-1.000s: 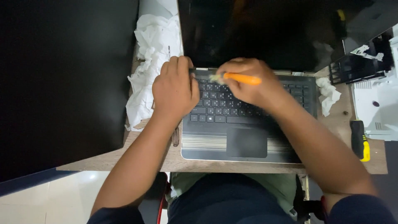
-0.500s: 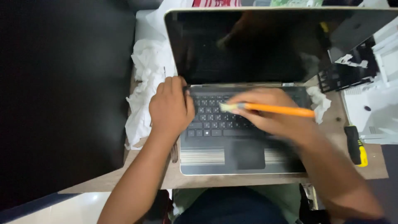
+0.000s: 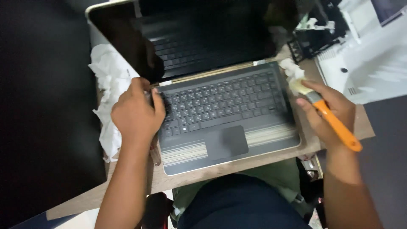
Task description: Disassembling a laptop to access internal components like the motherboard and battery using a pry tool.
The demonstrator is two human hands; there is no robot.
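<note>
An open grey laptop (image 3: 254,135) with a dark screen lies on a small wooden table (image 3: 199,174). My left hand (image 3: 135,114) rests on the laptop's left edge, fingers over the leftmost keys near the hinge. My right hand (image 3: 328,114) holds an orange-handled brush (image 3: 328,116) off the laptop's right edge, its pale bristles pointing up and left toward the top right corner of the keyboard.
Crumpled white tissue (image 3: 106,85) lies left of the laptop and a smaller wad (image 3: 290,70) sits at its top right corner. A black part (image 3: 311,44) and white sheets (image 3: 369,68) lie at the right. My lap is below the table edge.
My right hand has swept the brush from the middle of the keyboard off to the laptop's right edge. The camera view has tilted; my left hand stays on the left edge.
</note>
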